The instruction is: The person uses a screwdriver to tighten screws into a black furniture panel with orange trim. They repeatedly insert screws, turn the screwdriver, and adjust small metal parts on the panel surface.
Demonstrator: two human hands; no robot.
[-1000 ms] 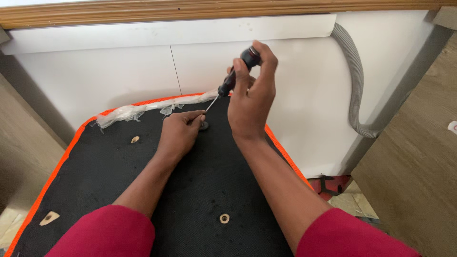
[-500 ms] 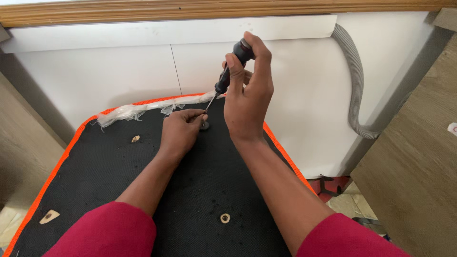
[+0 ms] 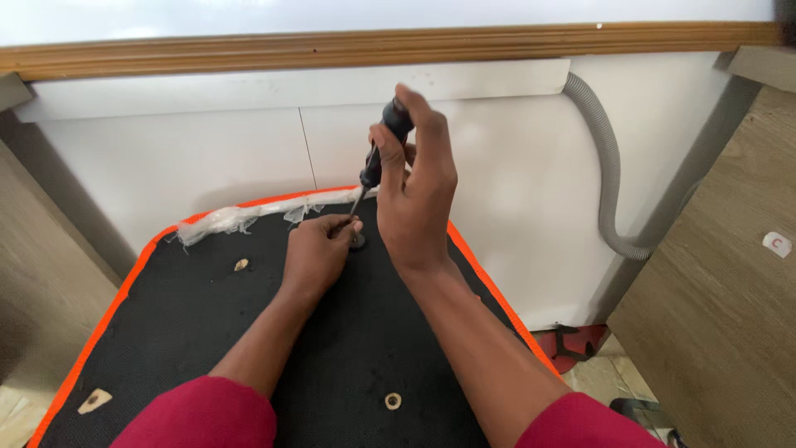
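Note:
My right hand (image 3: pixel 414 195) grips the black handle of a screwdriver (image 3: pixel 381 153), held nearly upright with its thin shaft pointing down at the far edge of a black panel with an orange border (image 3: pixel 207 332). My left hand (image 3: pixel 317 253) rests on the panel, its fingertips pinched around the screwdriver's tip and a small dark fastener (image 3: pixel 358 241) there. What exactly the fingers pinch is too small to tell. Both forearms wear dark red sleeves.
Torn clear plastic wrap (image 3: pixel 240 217) clings to the panel's far edge. Small pale round holes (image 3: pixel 393 401) and a tan tab (image 3: pixel 94 401) dot the panel. A white wall stands behind, with a grey corrugated hose (image 3: pixel 609 191) at right and wooden boards on both sides.
My right hand has tilted the screwdriver handle more upright and shifted slightly left. My left hand stays pinched at the tip on the panel.

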